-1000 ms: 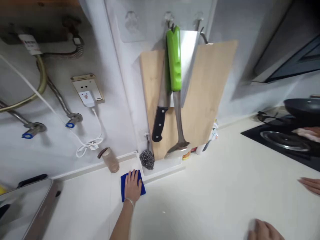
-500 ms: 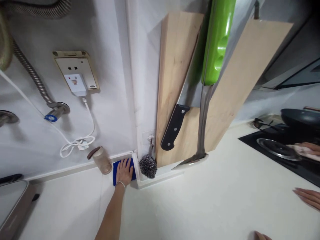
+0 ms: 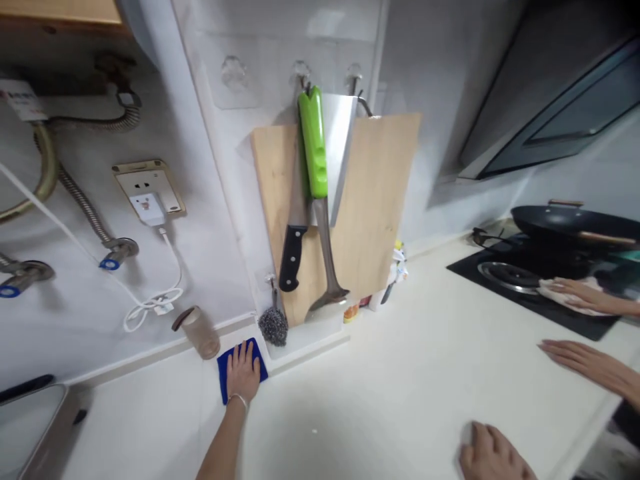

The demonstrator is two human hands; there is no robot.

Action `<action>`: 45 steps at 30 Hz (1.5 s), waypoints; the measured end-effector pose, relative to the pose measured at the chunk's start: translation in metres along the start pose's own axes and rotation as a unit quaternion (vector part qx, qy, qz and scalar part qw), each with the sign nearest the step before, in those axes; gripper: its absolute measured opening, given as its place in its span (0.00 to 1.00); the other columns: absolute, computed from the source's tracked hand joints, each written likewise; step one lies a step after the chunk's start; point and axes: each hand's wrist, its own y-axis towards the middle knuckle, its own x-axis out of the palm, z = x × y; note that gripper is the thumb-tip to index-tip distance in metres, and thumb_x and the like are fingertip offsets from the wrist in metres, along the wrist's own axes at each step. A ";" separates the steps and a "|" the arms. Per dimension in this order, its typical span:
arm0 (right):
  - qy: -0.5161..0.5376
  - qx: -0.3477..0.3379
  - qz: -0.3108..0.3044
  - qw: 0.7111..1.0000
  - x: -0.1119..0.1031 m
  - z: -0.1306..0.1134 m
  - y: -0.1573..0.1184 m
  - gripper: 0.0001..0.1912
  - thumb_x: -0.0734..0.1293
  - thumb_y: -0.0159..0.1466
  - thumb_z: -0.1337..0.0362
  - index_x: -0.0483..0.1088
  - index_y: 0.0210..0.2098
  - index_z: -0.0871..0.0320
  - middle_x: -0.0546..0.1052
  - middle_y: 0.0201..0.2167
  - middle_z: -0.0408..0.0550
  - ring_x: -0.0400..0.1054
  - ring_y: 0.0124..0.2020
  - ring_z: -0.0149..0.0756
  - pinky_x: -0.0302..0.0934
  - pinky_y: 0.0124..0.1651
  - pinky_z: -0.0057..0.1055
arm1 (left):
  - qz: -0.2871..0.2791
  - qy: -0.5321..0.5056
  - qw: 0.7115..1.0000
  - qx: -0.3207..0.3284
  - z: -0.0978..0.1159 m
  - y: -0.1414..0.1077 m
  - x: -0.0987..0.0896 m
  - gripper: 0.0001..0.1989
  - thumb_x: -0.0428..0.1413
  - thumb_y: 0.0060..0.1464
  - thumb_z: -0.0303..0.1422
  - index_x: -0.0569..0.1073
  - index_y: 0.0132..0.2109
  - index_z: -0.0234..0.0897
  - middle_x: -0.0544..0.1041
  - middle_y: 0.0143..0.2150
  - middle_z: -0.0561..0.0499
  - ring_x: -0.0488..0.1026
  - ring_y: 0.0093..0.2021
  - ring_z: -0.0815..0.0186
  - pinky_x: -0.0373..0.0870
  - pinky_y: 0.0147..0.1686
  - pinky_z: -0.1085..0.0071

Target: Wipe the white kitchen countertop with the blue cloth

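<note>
My left hand, with a bracelet at the wrist, lies flat on a blue cloth with its fingers spread. The cloth rests on the white counter in the corner by the wall. Close to its left leans a cloudy brownish cup with a dark rim. A steel wool scrubber hangs just right of the cloth. My right hand is at the bottom edge, low on the counter, its fingers curled; no object shows in it, and its lower part is cut off.
A cutting board, a black-handled knife and a green-handled ladle hang on the wall. Another person's hand presses a white cloth on the black stove; their other hand rests on the counter. A wok stands behind.
The view has pulled back and shifted to the right. My left hand and the blue cloth have slid slightly toward me from the wall. More of my right hand now shows.
</note>
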 end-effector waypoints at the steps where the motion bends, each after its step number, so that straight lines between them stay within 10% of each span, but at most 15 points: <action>1: -0.010 -0.011 0.002 1.000 -0.004 -0.003 -0.002 0.24 0.53 0.62 0.55 0.62 0.54 0.58 0.66 0.57 0.61 0.62 0.56 0.57 0.55 0.56 0.53 | -0.002 0.008 1.000 -0.002 0.004 -0.014 -0.004 0.28 0.37 0.64 0.38 0.57 0.68 0.35 0.60 0.70 0.43 0.52 0.71 0.52 0.50 0.68 0.47; 12: -0.062 -0.036 0.039 0.997 -0.040 -0.024 -0.005 0.14 0.56 0.64 0.65 0.62 0.48 0.60 0.68 0.50 0.59 0.57 0.54 0.48 0.48 0.58 0.44 | -0.020 -0.006 0.987 0.159 0.083 -0.188 -0.042 0.31 0.41 0.64 0.36 0.44 0.71 0.40 0.55 0.72 0.44 0.48 0.72 0.54 0.54 0.67 0.46; 22: -0.042 -0.020 0.035 0.998 -0.053 -0.028 -0.004 0.13 0.55 0.64 0.65 0.62 0.47 0.62 0.66 0.50 0.59 0.54 0.54 0.48 0.44 0.58 0.44 | -0.122 -0.128 0.939 0.295 0.260 -0.208 -0.043 0.33 0.42 0.64 0.38 0.41 0.72 0.39 0.45 0.75 0.44 0.39 0.74 0.51 0.48 0.70 0.44; 27: -0.058 -0.017 0.029 0.998 -0.049 -0.026 -0.004 0.15 0.53 0.65 0.66 0.61 0.49 0.63 0.64 0.51 0.60 0.54 0.55 0.48 0.44 0.58 0.43 | -0.156 -0.178 0.901 0.363 0.297 -0.236 -0.052 0.34 0.42 0.64 0.39 0.39 0.72 0.39 0.43 0.75 0.45 0.39 0.74 0.50 0.47 0.70 0.45; 36: -0.063 -0.027 0.009 0.998 -0.041 -0.018 -0.007 0.18 0.54 0.65 0.64 0.61 0.52 0.64 0.65 0.50 0.61 0.53 0.53 0.50 0.45 0.55 0.44 | -0.202 -0.203 0.879 0.382 0.228 -0.272 -0.085 0.32 0.43 0.64 0.41 0.43 0.71 0.44 0.42 0.75 0.51 0.40 0.74 0.57 0.46 0.70 0.51; 45: -0.038 -0.027 0.014 0.999 -0.030 -0.008 -0.012 0.18 0.56 0.65 0.62 0.62 0.51 0.64 0.65 0.52 0.63 0.55 0.53 0.51 0.47 0.53 0.48 | -0.181 -0.066 0.958 0.212 0.060 -0.315 -0.127 0.30 0.44 0.64 0.39 0.47 0.71 0.46 0.52 0.73 0.51 0.45 0.73 0.58 0.49 0.70 0.52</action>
